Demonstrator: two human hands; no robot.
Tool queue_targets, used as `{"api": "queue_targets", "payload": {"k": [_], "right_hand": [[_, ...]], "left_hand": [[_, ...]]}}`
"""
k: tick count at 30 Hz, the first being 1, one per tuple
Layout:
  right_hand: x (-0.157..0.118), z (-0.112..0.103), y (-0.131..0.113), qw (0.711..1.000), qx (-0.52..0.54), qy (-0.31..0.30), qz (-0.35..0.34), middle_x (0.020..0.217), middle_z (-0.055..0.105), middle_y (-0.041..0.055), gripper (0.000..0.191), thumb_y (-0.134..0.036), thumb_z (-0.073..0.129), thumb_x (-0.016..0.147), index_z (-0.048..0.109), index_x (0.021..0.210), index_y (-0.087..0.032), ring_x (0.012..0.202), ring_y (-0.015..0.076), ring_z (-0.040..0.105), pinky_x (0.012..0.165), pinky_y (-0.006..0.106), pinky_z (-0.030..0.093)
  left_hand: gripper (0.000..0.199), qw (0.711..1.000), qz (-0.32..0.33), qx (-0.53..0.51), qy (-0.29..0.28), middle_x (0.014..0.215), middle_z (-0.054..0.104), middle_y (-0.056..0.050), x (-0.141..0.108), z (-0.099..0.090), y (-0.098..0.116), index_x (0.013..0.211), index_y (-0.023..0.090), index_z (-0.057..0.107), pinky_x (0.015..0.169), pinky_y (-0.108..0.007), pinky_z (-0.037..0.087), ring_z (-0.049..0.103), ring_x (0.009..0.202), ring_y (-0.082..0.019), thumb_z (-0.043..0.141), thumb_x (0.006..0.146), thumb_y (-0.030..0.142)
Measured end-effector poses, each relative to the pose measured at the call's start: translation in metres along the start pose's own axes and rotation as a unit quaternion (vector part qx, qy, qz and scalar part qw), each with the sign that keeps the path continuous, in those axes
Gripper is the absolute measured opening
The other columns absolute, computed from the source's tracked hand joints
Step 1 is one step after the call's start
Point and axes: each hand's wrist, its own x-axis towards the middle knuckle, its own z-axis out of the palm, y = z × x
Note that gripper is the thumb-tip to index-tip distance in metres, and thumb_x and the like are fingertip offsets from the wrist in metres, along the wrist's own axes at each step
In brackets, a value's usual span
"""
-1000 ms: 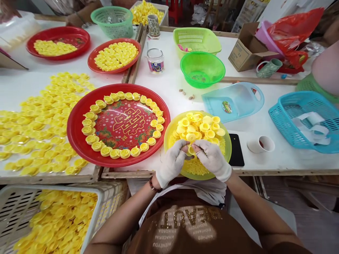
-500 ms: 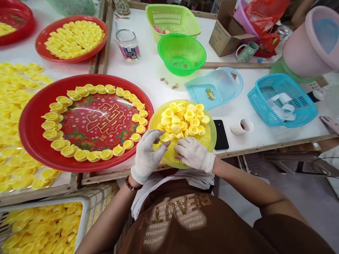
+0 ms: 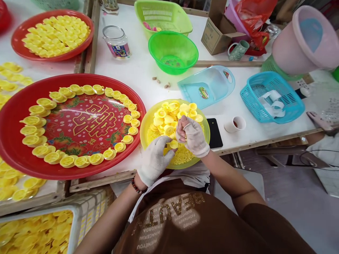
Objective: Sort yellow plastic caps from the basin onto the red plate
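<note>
In the head view, the left hand (image 3: 156, 157) pinches a small yellow cup (image 3: 173, 144) between thumb and fingers, above the yellow bowl (image 3: 143, 123). Just to its right, the right hand (image 3: 193, 135) is curled closed; whether it grips anything, I cannot tell. Beyond both hands is a heap of yellow cups (image 3: 165, 113). Left of the left hand lies a red tray (image 3: 10, 130); right of the right hand, a black phone (image 3: 215, 133).

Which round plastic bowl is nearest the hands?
The yellow round plastic bowl, partly beneath them and heaped with small yellow cups; the green round plastic bowl sits farther back.
</note>
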Motion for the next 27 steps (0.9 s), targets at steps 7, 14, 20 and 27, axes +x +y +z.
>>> {"api": "queue_targets", "payload": {"k": [7, 14, 20, 27], "right_hand": [[0.005, 0.016, 0.005, 0.996, 0.080, 0.037, -0.033, 0.056, 0.038, -0.0076, 0.050, -0.064, 0.063, 0.092, 0.046, 0.070, -0.022, 0.044, 0.0069, 0.041, 0.044, 0.024, 0.034], [0.006, 0.010, -0.004, 0.992, 0.110, 0.052, -0.019, 0.056, 0.036, -0.0089, 0.050, -0.064, 0.063, 0.092, 0.044, 0.072, -0.022, 0.041, 0.0052, 0.035, 0.041, 0.022, 0.027], [0.002, 0.014, 0.002, 0.992, 0.102, 0.050, -0.058, 0.057, 0.038, -0.0076, 0.050, -0.065, 0.064, 0.092, 0.047, 0.072, -0.022, 0.045, 0.0078, 0.045, 0.046, 0.025, 0.036], [0.004, 0.013, 0.001, 0.994, 0.089, 0.057, -0.034, 0.057, 0.032, -0.0093, 0.050, -0.067, 0.064, 0.090, 0.044, 0.075, -0.023, 0.041, 0.0054, 0.029, 0.040, 0.023, 0.020]], "left_hand": [[0.020, 1.000, 0.005, -0.018, -0.005, 0.093, 0.070, -0.003, 0.005, 0.009, 0.005, 0.104, 0.020, 0.060, 0.081, -0.033, 0.055, 0.067, 0.088, -0.020, 0.069, 0.087, 0.022], [0.020, 0.999, 0.015, -0.039, 0.017, 0.099, 0.070, -0.004, 0.004, 0.005, 0.006, 0.106, 0.020, 0.059, 0.083, -0.031, 0.055, 0.068, 0.088, -0.018, 0.068, 0.088, 0.021], [0.019, 0.999, 0.022, -0.040, 0.012, 0.093, 0.069, -0.002, 0.005, 0.005, 0.005, 0.101, 0.020, 0.058, 0.079, -0.030, 0.055, 0.067, 0.085, -0.018, 0.070, 0.086, 0.019], [0.022, 0.999, 0.024, -0.042, 0.018, 0.095, 0.070, -0.003, 0.002, 0.005, 0.006, 0.106, 0.019, 0.059, 0.081, -0.030, 0.056, 0.067, 0.085, -0.017, 0.071, 0.088, 0.021]]}}
